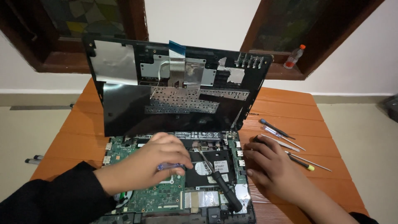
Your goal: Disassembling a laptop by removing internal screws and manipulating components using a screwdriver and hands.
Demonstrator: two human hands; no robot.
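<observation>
Opened black laptop (178, 124), green circuit board exposed, at frame centre on the orange wooden surface (290, 103). Left hand (153, 161) pinches a small blue-handled screwdriver (170, 166); right hand (269, 166), fingers curled, steadies the laptop's edge, apparently mid-unscrewing.

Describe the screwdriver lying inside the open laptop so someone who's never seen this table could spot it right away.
Start at the orange wooden table and the opened laptop on it, green circuit board exposed. Between the two hands, a screwdriver lies diagonally across the dark drive bay, tip up-left, handle toward the front edge. Its thick black handle sets it apart from the slim tools lying on the table to the right of the laptop.
</observation>
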